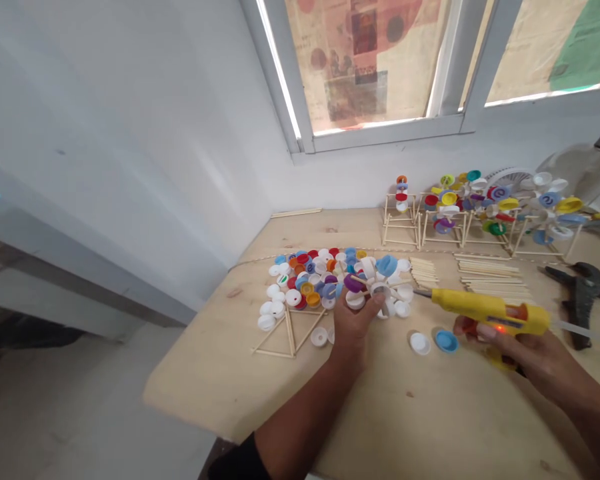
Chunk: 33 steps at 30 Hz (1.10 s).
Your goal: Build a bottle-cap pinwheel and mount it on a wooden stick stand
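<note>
My left hand (356, 327) is closed around a small wheel made of sticks and bottle caps (381, 292), with blue, purple and white caps around its hub. A yellow hot glue gun (485, 309) is gripped in my right hand (530, 353), its red light glowing. The gun's nozzle points left, close to a white cap at the wheel's right side; whether they touch I cannot tell. Below the nozzle, a white bottle cap (420, 343) and a blue bottle cap (447, 341) lie on the table. Behind my left hand spreads a pile of mixed caps (307, 293).
A triangular stick frame (293, 333) lies left of my left hand. Bundles of wooden sticks (493, 275) rest behind the glue gun. Finished-looking cap wheels on stick stands (443, 230) line the wall. Black tools (580, 300) lie at the right. The wooden table's (205, 380) left edge is exposed.
</note>
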Available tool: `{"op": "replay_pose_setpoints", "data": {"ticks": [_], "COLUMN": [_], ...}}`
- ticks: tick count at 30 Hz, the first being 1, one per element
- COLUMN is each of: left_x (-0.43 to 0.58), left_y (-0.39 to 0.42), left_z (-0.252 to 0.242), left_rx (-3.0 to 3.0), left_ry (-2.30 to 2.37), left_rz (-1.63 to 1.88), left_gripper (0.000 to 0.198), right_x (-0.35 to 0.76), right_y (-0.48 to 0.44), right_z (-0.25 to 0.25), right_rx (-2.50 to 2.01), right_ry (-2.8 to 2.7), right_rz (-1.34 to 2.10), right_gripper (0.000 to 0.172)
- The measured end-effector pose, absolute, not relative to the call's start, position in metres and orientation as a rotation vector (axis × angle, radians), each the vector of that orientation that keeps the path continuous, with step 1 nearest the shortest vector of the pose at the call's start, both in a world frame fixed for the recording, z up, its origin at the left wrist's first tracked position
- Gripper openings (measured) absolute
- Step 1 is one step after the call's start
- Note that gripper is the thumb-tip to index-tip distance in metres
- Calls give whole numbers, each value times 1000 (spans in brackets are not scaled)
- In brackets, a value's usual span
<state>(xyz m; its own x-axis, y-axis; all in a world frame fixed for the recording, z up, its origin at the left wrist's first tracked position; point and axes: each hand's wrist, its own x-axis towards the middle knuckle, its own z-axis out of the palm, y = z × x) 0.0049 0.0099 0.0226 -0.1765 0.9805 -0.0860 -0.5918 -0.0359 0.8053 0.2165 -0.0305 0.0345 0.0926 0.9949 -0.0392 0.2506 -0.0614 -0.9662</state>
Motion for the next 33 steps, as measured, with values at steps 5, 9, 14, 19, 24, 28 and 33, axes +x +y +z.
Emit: {"op": "replay_pose_setpoints", "data": {"ticks": [5,9,14,19,24,28,33], "left_x": [7,7,6,7,9,9,8], "left_y": [8,7,7,7,6,6,8], "left_z": [24,23,21,22,23,23,21], "left_rx": [615,625,615,634,649,626,640], "left_ry": [905,899,885,883,879,888,900], "left_rz": [1563,1562,1554,1546,1538,1534,1527], "left_gripper": [39,39,44,43,39,42,44], "right_x": [208,207,204,203,214,217,215], "right_y": [-34,-32,-33,-34,-27,-25,-28], "right_z": [36,30,21,17,14,15,17], "right_rx": [-1529,-1542,-1574,-1553,-1550,-1552,-1567], "right_ry": [-1302,-1309,-1358,-1297,-1390,-1457,-1482], "right_rz": [1062,1045,962,1009,1088,1108,1120], "right_gripper": [40,42,45,43,41,43,46]}}
